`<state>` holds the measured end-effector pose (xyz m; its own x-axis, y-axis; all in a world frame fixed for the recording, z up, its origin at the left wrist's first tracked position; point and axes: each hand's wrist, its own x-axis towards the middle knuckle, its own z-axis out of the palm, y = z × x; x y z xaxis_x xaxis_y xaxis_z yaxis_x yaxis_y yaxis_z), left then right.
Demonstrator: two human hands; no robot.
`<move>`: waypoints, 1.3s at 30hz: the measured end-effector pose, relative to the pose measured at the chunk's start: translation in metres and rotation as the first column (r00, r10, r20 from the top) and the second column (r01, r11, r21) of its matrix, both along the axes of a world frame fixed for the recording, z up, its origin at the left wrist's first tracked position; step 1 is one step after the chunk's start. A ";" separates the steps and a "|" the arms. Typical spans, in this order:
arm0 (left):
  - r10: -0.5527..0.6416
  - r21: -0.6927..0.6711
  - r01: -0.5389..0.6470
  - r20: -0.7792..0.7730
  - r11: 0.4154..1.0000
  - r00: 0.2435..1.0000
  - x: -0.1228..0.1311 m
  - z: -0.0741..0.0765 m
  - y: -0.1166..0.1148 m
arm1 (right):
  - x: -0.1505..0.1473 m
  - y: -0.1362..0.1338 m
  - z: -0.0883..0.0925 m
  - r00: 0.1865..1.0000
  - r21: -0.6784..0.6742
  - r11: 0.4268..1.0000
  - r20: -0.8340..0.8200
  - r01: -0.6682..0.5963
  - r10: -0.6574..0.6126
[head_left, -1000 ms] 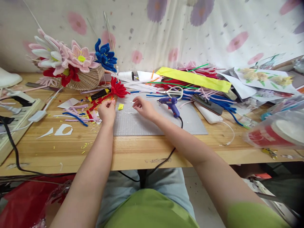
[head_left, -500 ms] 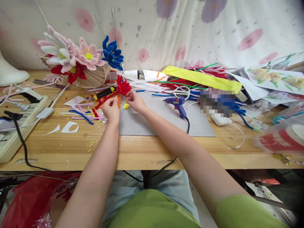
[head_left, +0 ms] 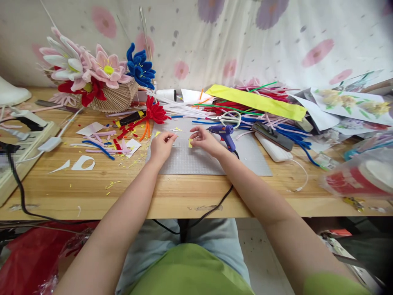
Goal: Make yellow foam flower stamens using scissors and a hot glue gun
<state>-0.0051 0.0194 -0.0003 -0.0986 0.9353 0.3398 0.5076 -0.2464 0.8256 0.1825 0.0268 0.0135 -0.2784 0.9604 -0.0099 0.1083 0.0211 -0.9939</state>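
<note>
My left hand (head_left: pixel 162 148) is over the left part of the grey cutting mat (head_left: pixel 245 164), thumb and fingertips pinched together. A tiny pale bit shows at its fingertips, too small to name. My right hand (head_left: pixel 205 141) is a short way to the right, fingers curled, with a small yellow piece (head_left: pixel 190 143) at the thumb and fingertips. Beyond my left hand lies a red fuzzy-stem flower (head_left: pixel 156 110), touched by neither hand. A purple glue gun (head_left: pixel 225 135) lies on the mat just right of my right hand.
White-handled scissors (head_left: pixel 231 119) and a yellow strip (head_left: pixel 258 102) lie over piled fuzzy stems at the back. Finished flowers (head_left: pixel 109 70) stand back left. A power strip (head_left: pixel 27 159) sits at left, a cup in a bag (head_left: pixel 362 176) at right. The glue gun's cord crosses the front edge.
Both hands have moved right, away from the red flower and over the mat, and are farther apart. The yellow piece has moved right with my right hand. The view has shifted slightly.
</note>
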 end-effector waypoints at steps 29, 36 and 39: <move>-0.205 -0.167 0.192 -0.067 0.967 0.976 0.021 -0.002 -0.012 | -0.009 -0.004 -0.028 0.991 0.043 0.994 -0.100 0.098 -0.093; -0.231 -0.175 0.222 -0.032 0.959 0.972 0.023 -0.001 -0.010 | -0.010 -0.003 -0.028 0.991 0.032 0.996 -0.107 0.088 -0.085; -0.235 -0.181 0.223 -0.045 0.958 0.971 0.023 -0.002 -0.010 | -0.010 -0.003 -0.028 0.991 0.033 0.996 -0.102 0.084 -0.080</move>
<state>0.0179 0.0095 -0.0023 0.1419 0.9753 0.1694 0.5085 -0.2186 0.8328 0.1721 0.0234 -0.0146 -0.1962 0.9793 0.0499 0.0106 0.0530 -0.9985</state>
